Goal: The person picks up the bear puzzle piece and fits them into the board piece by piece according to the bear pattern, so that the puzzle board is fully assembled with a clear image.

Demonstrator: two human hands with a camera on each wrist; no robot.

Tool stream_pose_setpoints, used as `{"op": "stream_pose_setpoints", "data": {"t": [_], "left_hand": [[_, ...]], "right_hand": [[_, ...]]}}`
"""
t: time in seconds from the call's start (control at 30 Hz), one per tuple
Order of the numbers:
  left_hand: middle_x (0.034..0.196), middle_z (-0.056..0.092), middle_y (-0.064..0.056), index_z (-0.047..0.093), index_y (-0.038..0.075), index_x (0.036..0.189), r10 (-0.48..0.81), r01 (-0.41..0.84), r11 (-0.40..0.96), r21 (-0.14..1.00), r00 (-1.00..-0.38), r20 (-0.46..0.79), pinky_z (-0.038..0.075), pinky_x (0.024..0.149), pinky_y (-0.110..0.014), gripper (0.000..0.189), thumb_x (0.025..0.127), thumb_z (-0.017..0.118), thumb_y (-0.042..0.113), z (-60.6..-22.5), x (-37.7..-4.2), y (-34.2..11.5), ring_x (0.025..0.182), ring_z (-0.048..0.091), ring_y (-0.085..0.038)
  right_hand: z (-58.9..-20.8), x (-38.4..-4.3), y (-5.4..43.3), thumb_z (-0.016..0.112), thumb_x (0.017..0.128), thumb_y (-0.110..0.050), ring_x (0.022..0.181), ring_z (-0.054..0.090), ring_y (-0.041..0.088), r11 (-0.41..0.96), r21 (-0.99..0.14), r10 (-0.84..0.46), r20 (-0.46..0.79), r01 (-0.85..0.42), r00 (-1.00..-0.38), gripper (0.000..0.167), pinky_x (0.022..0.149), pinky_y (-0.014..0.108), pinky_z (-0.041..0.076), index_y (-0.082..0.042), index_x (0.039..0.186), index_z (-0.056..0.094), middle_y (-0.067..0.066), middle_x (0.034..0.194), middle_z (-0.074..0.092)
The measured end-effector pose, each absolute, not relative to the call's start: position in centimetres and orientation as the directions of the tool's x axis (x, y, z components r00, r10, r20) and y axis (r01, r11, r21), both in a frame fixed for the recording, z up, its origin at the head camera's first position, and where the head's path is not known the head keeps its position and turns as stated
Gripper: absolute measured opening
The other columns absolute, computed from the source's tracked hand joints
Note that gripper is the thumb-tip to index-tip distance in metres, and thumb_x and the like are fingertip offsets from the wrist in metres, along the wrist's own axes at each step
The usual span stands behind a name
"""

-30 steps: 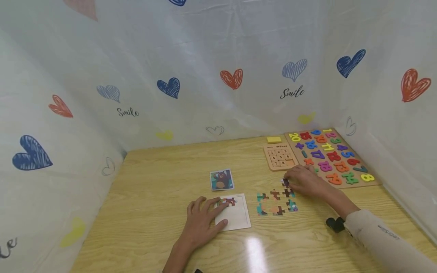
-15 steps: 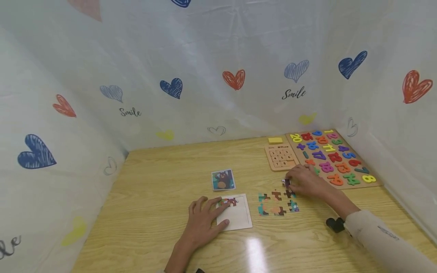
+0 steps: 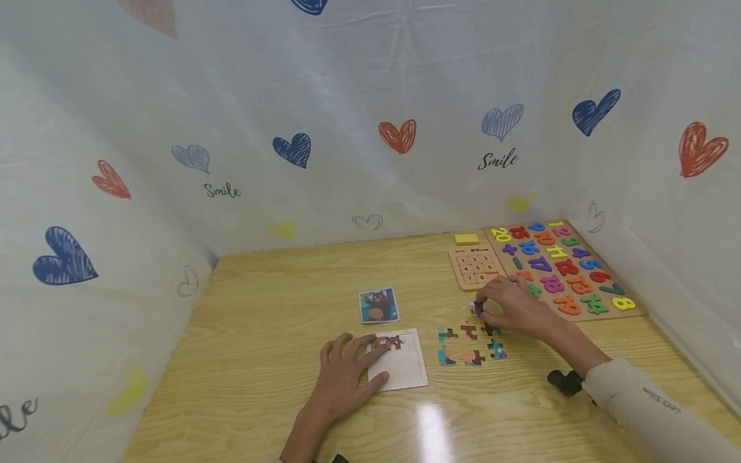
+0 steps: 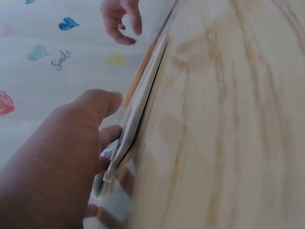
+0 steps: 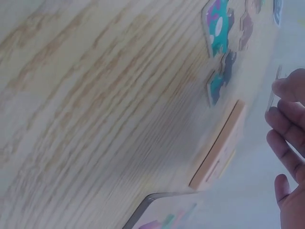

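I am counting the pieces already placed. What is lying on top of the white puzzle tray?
On the white puzzle tray a few joined pieces sit at its far edge. The left hand rests on its left part, hiding anything beneath.

The head view looks down across the table (image 3: 260, 308); both wrist views skim its wood up close.

Light wood-grain bench (image 3: 278, 302), bright glare patch near front edge. White sheet backdrop (image 3: 347, 96) hung round left, back and right edges, creased, printed with blue, red, grey and yellow hearts (image 3: 397, 135) plus "Smile" script (image 3: 497, 159). Even, soft lighting, faint shadows
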State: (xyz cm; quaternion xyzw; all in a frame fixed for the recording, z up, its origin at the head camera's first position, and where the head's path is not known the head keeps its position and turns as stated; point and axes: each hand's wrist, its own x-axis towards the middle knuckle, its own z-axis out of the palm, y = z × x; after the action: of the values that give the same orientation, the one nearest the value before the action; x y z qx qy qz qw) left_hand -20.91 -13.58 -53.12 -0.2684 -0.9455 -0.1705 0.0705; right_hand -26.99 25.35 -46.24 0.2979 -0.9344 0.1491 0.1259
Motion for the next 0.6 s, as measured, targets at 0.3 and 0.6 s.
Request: {"op": "stream_pose_setpoints", "data": {"t": [0.3, 0.6], "left_hand": [[0.149, 0.044, 0.008, 0.046, 0.046, 0.148, 0.485, 0.534, 0.798, 0.28, -0.844, 0.228, 0.019, 0.107, -0.062, 0.054, 0.098, 0.042, 0.065, -53.4, -20.9, -13.6, 0.134, 0.033, -0.032], [0.147, 0.045, 0.006, 0.047, 0.044, 0.148, 0.489, 0.544, 0.791, 0.28, -0.837, 0.245, 0.021, 0.105, -0.063, 0.054, 0.098, 0.045, 0.064, -53.3, -21.0, -13.7, 0.133, 0.035, -0.035]], "right_hand": [[-46.1, -26.8, 24.6, 0.08, 0.083, -0.015, 0.1, 0.059, 0.026, 0.754, -0.205, -0.542, 0.341, -0.624, -0.768, 0.016, 0.086, 0.056, 0.033, -0.018, 0.095, 0.071, -0.002, 0.102, 0.069], [-46.2, -26.7, 24.0, 0.08, 0.082, -0.014, 0.1, 0.058, 0.027, 0.749, -0.199, -0.547, 0.351, -0.632, -0.76, 0.016, 0.087, 0.057, 0.032, -0.016, 0.094, 0.071, 0.0, 0.101, 0.068]]}}
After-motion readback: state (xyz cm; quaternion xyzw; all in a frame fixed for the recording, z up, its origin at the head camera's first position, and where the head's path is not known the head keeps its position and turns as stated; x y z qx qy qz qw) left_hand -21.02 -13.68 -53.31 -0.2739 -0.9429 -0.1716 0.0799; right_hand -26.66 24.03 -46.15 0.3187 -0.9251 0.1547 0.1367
